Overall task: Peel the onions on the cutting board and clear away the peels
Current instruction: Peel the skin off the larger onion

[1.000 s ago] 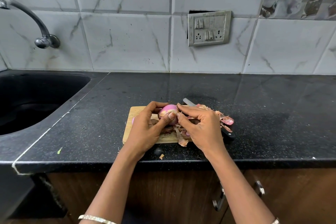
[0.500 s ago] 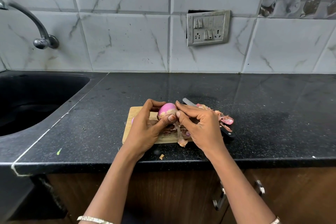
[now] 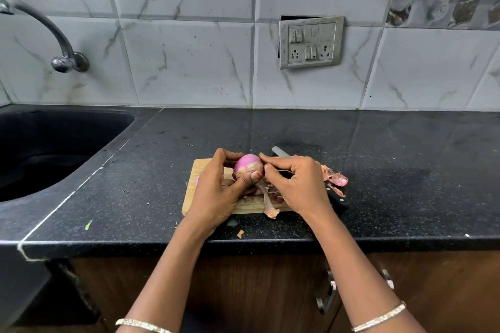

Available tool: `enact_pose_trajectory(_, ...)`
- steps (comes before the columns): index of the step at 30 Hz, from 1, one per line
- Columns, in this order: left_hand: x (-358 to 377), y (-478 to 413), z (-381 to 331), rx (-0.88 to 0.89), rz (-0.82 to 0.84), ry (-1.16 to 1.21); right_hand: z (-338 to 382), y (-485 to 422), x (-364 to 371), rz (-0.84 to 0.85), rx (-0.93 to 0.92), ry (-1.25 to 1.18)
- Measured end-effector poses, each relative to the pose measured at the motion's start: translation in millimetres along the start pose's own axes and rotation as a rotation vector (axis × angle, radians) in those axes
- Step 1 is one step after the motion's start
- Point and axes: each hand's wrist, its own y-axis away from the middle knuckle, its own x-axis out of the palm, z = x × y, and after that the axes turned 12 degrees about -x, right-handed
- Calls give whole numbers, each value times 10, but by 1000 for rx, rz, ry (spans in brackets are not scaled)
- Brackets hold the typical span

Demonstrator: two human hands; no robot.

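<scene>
The cutting board [image 3: 192, 199] lies near the table's [image 3: 411, 186] front edge, right of the sink [image 3: 67, 127]. Above it, the onion [image 3: 247, 164] sits between the left hand [image 3: 216, 193] and right hand [image 3: 300, 184]. Peels [image 3: 335, 178] lie on the board's right part and across the knife [image 3: 281, 152] beside it.

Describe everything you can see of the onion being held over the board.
The onion is small and round, glossy pink-purple on top with a pale yellowish patch lower down, so mostly peeled. It is held above the wooden cutting board. The left hand grips it, fingers curled behind, thumb pressed on its front. The right hand pinches at its right side. Its underside is hidden.
</scene>
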Motion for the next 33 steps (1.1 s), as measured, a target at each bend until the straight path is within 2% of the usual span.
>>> enact_pose_trajectory(8, -2, 0, -2, 9, -47, -1, 69, 63, 19, -87, 33, -155)
enact_pose_trajectory(20, -29, 10, 4, 51, -41, -127, 90, 63, 33, -75, -68, -23)
enact_pose_trajectory(33, -18, 32, -21, 29, -3, -93, 59, 66, 104, -73, -213, 275)
